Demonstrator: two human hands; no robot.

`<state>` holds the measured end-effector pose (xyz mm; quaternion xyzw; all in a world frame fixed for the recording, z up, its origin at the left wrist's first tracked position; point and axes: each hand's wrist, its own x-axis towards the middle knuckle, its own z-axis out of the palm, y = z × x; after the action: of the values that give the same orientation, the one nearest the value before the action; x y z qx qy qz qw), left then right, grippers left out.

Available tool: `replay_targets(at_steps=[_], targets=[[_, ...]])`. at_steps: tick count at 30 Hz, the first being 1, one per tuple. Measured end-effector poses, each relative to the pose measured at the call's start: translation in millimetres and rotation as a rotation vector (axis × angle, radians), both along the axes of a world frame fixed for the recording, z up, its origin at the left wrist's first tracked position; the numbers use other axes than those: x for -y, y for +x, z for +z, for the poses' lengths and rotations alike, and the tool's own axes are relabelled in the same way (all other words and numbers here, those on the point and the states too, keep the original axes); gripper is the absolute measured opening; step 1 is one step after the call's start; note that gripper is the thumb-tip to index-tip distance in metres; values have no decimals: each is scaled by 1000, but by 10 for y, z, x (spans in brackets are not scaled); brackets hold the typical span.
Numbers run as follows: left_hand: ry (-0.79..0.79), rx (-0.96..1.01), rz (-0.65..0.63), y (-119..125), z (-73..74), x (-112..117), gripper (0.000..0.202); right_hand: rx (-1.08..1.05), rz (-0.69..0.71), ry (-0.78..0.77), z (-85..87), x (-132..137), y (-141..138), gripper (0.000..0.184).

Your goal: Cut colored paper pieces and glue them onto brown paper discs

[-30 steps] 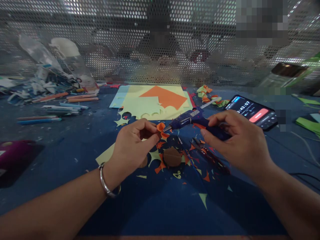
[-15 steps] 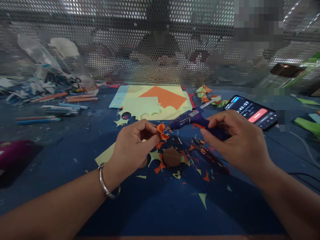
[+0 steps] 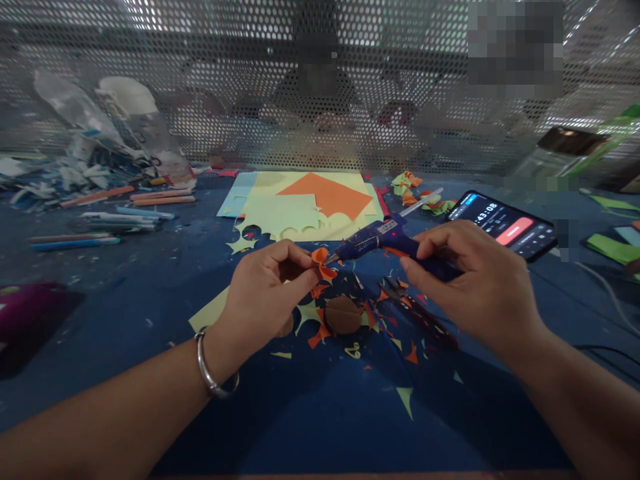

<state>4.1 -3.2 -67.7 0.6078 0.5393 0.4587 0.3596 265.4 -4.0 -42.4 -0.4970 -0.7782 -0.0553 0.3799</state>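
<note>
My left hand (image 3: 270, 288) pinches a small curled piece of orange paper (image 3: 324, 272) between thumb and fingers. Wrapped around the handle of a blue hot glue gun (image 3: 373, 238) is my right hand (image 3: 477, 283). The gun's metal nozzle points left, its tip at the orange paper; whether they touch is hard to tell. A clear glue stick (image 3: 423, 201) juts from the gun's back. Below the paper lie a brown cardboard disc (image 3: 344, 315), a pair of scissors or pliers with dark red handles (image 3: 425, 315), and orange and pale green scraps.
Coloured sheets (image 3: 300, 207) lie at the back, before a perforated metal screen (image 3: 240, 87). Small paper flowers (image 3: 407, 190) sit beside them. A phone (image 3: 503, 223) showing a timer lies right. Rolled paper sticks (image 3: 125, 217) and a bottle (image 3: 145, 127) stand left, near a magenta object (image 3: 33, 307).
Almost nothing differs. The phone's timer went from 07 to 08, and both hands hold nearly the same position, with the nozzle still at the orange paper.
</note>
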Motion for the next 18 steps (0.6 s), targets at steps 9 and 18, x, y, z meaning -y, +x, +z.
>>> replay_targets(at_steps=[9,18], targets=[[15,11,-1,-7,-19,11,12,-5,7,-1,4,17,-6,18],[23,11,-7,-15,-33,-5,13,4,-7,11,4,-5,-13,18]])
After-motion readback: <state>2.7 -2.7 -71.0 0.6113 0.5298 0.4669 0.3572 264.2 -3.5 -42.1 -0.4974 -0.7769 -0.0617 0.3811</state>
